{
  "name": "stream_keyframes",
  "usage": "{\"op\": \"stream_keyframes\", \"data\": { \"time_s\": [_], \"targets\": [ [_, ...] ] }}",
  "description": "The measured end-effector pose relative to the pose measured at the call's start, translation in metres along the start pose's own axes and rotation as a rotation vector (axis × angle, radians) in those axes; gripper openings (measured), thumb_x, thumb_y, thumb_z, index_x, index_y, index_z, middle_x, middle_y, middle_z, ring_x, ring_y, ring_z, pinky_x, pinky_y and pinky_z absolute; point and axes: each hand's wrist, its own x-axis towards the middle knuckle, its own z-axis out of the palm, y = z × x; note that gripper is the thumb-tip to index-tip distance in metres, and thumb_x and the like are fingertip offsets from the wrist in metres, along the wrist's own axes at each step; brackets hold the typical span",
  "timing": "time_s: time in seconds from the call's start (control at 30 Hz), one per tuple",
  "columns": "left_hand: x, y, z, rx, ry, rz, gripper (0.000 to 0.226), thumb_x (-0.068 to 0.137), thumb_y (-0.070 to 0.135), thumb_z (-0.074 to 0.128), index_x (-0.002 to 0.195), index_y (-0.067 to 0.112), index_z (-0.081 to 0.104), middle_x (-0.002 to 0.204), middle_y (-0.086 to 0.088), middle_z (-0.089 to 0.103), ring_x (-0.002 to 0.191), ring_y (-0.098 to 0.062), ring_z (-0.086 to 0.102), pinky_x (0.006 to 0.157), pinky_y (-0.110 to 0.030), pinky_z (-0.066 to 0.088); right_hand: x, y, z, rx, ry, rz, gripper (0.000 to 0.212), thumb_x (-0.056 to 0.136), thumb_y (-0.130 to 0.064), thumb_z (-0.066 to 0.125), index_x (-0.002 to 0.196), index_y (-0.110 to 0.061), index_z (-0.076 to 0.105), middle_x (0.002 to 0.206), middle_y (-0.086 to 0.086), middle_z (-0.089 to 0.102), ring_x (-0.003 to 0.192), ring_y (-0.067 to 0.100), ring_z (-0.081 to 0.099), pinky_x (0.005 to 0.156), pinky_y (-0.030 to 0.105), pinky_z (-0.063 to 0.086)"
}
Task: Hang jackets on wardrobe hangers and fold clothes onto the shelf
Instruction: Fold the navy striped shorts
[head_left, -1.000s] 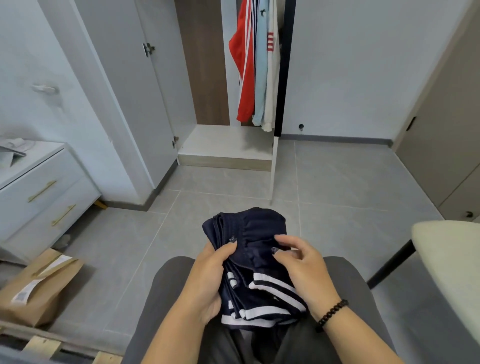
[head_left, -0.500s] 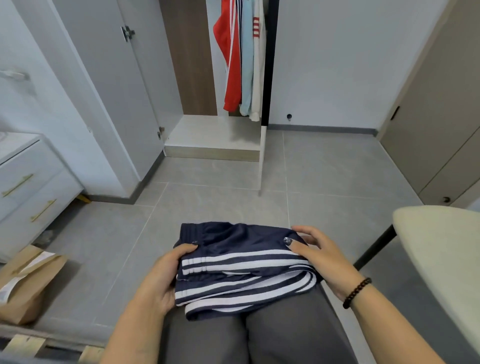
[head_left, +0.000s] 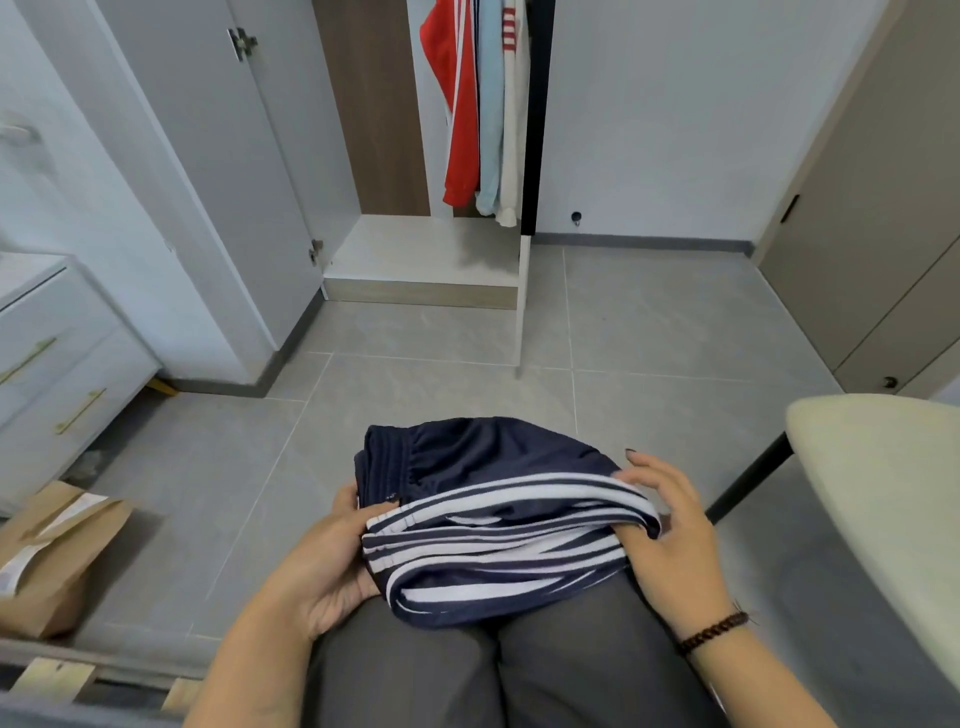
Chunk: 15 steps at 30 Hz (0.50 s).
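Folded navy striped garment (head_left: 493, 525) on the lap, left hand (head_left: 332, 556) pinching its edge, right hand (head_left: 670, 525) loosely spread against it; grey tiled floor (head_left: 649, 332), open wardrobe (head_left: 426, 260) with hanging jackets (head_left: 483, 114).

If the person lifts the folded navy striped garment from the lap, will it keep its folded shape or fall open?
The navy striped garment looks thin and floppy: its layers sag and curl over the thighs, so it would probably droop or unfold if lifted by one edge. The fabric has a slight sheen, so the layers may slide. Support from the left hand and right hand together seems safer.
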Motion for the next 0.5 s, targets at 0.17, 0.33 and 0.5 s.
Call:
{"op": "stream_keyframes", "data": {
  "time_s": [0.17, 0.33, 0.5],
  "targets": [
    [-0.001, 0.0, -0.007, 0.119, -0.037, 0.019, 0.063, 0.07, 0.001, 0.075, 0.125, 0.013, 0.048, 0.109, -0.019, 0.07, 0.088, -0.036, 0.068, 0.066, -0.05, 0.058, 0.0, -0.009, -0.024, 0.454, -0.315, 0.281, 0.023, 0.076, 0.012, 0.067, 0.087, -0.005, 0.056, 0.12, 0.0, 0.063, 0.096, 0.012, 0.068, 0.078, 0.025, 0.052],
    [0.008, 0.001, -0.011, 0.119, -0.074, 0.029, 0.064, 0.067, 0.011, 0.071, 0.127, 0.01, 0.048, 0.111, -0.019, 0.07, 0.094, -0.036, 0.069, 0.073, -0.051, 0.058, 0.054, -0.011, -0.02, 0.387, -0.311, 0.63, 0.031, 0.089, -0.031, 0.061, 0.089, 0.0, 0.063, 0.102, 0.01, 0.072, 0.086, 0.032, 0.065, 0.079, 0.05, 0.051],
    [0.026, 0.001, 0.001, 0.115, 0.037, 0.227, 0.043, 0.086, 0.007, 0.065, 0.127, 0.019, 0.056, 0.108, -0.012, 0.072, 0.091, -0.026, 0.07, 0.075, -0.038, 0.058, 0.094, -0.006, 0.016, 0.371, -0.472, 0.933, 0.04, 0.083, -0.03, 0.068, 0.109, 0.0, 0.067, 0.096, 0.019, 0.072, 0.076, 0.03, 0.068, 0.074, 0.039, 0.056]
  ]
}}
